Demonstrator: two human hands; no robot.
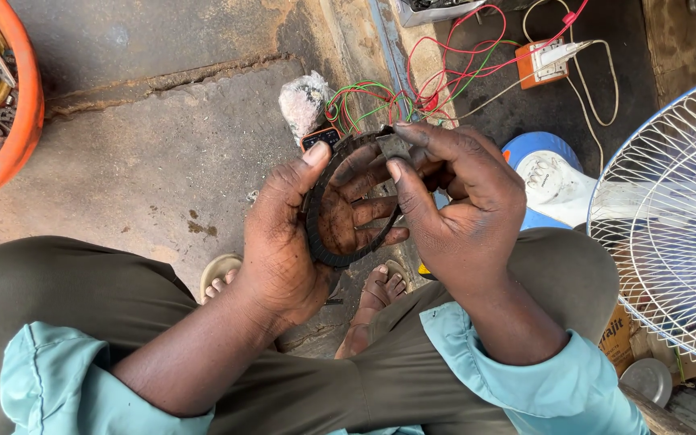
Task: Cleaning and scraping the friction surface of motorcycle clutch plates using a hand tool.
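Note:
A dark, thin ring-shaped disc (316, 242) stands upright in my left hand (283, 242), with the thumb on its upper rim and the fingers curled through its middle. My right hand (461, 209) pinches a small grey metal piece (394, 146) against the top edge of the ring, between thumb and fingers. Both hands are held above my lap, over my olive trousers and light blue sleeves. My sandalled feet (376, 294) show below the ring.
An orange basin (18, 121) with metal parts sits at the far left. Red, green and white wires (412, 89) lie tangled ahead, near an orange-and-white socket box (541, 63). A white fan grille (670, 217) and its blue-white base (545, 173) stand at right. The floor is cracked concrete (147, 137).

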